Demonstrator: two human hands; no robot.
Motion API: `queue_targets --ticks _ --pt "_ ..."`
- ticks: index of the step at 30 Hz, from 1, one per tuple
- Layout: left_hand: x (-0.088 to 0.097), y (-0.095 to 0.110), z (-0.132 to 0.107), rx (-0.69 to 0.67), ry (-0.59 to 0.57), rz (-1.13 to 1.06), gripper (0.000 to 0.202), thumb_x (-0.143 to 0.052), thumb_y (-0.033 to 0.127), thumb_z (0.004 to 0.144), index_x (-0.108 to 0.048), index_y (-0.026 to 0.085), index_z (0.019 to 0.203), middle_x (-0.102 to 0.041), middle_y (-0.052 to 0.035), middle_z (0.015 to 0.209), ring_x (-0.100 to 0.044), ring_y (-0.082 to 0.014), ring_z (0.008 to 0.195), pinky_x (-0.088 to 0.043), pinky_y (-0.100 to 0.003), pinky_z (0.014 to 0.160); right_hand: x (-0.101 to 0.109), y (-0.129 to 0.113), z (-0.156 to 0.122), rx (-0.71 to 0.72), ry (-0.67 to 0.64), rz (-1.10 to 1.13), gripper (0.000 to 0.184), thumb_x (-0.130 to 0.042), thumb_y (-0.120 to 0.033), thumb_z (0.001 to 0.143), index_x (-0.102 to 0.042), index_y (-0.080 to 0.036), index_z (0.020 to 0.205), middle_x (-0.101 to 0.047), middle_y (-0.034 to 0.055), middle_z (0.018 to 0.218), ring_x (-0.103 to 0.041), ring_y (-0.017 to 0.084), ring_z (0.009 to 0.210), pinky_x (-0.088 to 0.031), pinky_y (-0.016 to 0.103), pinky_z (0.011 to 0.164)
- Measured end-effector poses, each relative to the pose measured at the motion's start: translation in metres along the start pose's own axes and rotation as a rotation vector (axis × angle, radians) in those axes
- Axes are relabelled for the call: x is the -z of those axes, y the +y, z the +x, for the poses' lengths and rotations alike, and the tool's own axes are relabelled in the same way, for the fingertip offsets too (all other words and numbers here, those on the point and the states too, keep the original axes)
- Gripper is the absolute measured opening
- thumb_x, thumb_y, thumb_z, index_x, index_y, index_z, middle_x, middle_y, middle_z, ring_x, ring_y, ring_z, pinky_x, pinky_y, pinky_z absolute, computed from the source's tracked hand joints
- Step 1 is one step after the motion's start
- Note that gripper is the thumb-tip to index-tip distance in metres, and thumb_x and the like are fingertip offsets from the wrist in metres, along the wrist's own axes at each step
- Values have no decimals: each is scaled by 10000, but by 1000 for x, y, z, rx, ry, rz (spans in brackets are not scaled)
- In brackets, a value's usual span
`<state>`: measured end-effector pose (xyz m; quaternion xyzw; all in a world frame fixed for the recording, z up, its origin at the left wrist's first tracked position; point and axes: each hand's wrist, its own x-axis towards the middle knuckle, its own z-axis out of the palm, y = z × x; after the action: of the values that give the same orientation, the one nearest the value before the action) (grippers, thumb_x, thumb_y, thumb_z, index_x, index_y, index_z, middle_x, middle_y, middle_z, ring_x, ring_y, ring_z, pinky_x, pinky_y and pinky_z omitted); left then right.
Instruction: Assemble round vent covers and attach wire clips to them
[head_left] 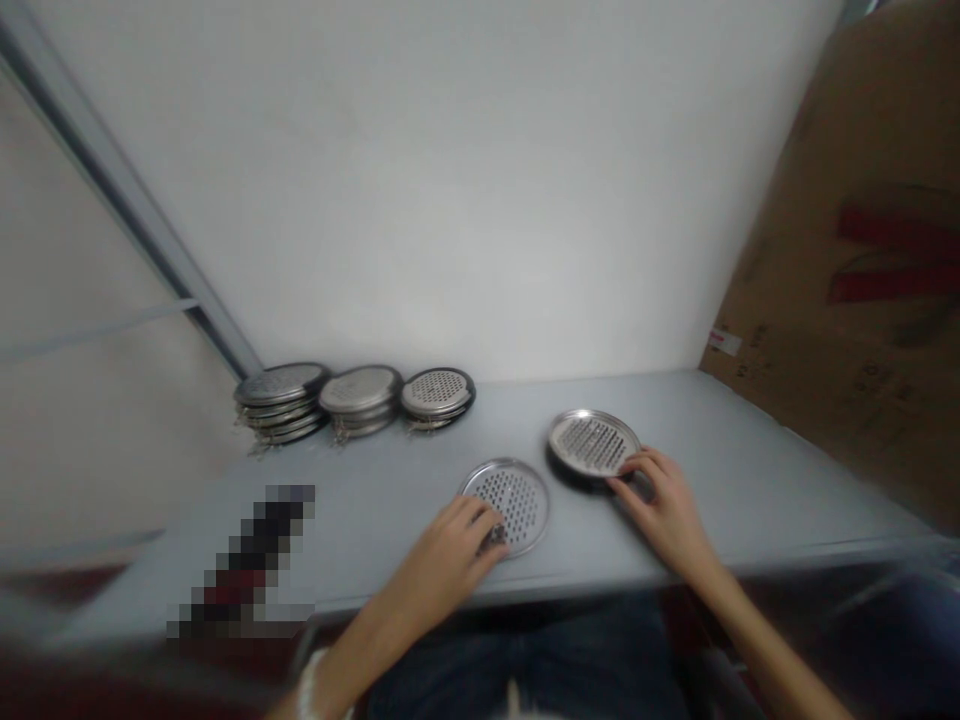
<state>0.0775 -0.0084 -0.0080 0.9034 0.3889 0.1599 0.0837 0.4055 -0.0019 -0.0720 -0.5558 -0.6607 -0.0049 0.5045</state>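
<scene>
A round metal grater plate (pixel 525 505) with rows of holes lies near the table's front edge. Over its lower left part is my left hand (pixel 465 545), fingers bent and closed around a small shiny bit that I cannot make out. To the right, a second round grater plate (pixel 589 440) sits on something dark and looks slightly raised at its front. My right hand (pixel 664 500) pinches this plate's right front rim, thumb below and fingers on top.
Along the wall at the back left stand a left stack (pixel 281 385), a middle stack (pixel 361 390) and a right stack (pixel 437 390) of similar discs, with small metal clasps hanging out. A large cardboard box (pixel 847 350) borders the grey table (pixel 750 450) on the right. A pixelated patch covers the table's left.
</scene>
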Motion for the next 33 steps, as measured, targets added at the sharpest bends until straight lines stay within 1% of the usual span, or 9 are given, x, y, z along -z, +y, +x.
queue_targets --ticks 4,7,12,17,20,24,27,30,33 --pt "1 2 0 -6 -22 -14 333 -773 245 864 -635 212 1166 -658 -84 1187 -611 -287 1124 -533 -458 1005 0 0 0 4 -11 -4 247 -637 -485 925 -639 -238 941 -656 107 1096 -551 333 1191 -425 540 1038" --pt "0 -1 -2 -12 -19 -17 376 -774 206 854 -627 215 1200 -643 -90 1230 -600 -289 1164 -523 -455 1033 0 2 0 9 -14 1 248 -637 -486 927 -638 -239 943 -653 105 1094 -551 330 1187 -423 538 1040" --pt "-4 -8 -5 -16 -4 -10 376 -745 206 880 -619 212 1235 -625 -106 1292 -580 -294 1221 -492 -473 1084 0 3 -1 18 -12 2 238 -639 -473 932 -635 -235 946 -649 107 1092 -551 328 1184 -424 527 1038" --pt "-3 -6 -6 -16 0 -24 353 -726 154 882 -625 226 1212 -656 -77 1224 -619 -270 1148 -532 -451 1031 -1 3 -1 24 -8 -3 245 -635 -479 932 -639 -234 942 -651 107 1088 -555 331 1174 -432 531 1024" --pt "-2 -4 -6 -11 -11 -23 361 -728 143 877 -626 224 1214 -654 -79 1225 -618 -271 1158 -529 -460 1040 -1 3 -1 26 -5 -2 247 -635 -483 930 -640 -235 939 -654 106 1081 -561 330 1164 -437 532 1019" --pt "-3 -7 -8 13 2 7 516 -777 242 853 -585 228 1332 -565 -121 1420 -512 -328 1335 -445 -533 1136 0 3 -1 24 -15 -2 235 -639 -477 930 -634 -242 944 -652 103 1085 -557 330 1177 -435 530 1025" --pt "-6 -12 -9 45 -34 40 613 -760 345 874 -527 230 1429 -486 -141 1525 -402 -366 1436 -383 -583 1171 0 4 -1 28 -18 -6 222 -640 -467 932 -631 -246 947 -654 99 1082 -556 329 1179 -429 533 1034" --pt "-8 -15 -10 67 -84 55 649 -714 400 908 -474 233 1487 -441 -148 1571 -392 -365 1449 -382 -582 1168 -1 5 -1 30 -10 -7 218 -644 -464 929 -633 -247 949 -654 99 1082 -556 330 1180 -431 532 1033" --pt "-10 -16 -10 76 -94 62 670 -713 430 904 -468 234 1496 -431 -147 1582 -400 -363 1449 -381 -575 1169 -1 5 -1 30 -3 -9 219 -649 -464 925 -635 -246 943 -654 101 1087 -556 332 1182 -435 531 1030"
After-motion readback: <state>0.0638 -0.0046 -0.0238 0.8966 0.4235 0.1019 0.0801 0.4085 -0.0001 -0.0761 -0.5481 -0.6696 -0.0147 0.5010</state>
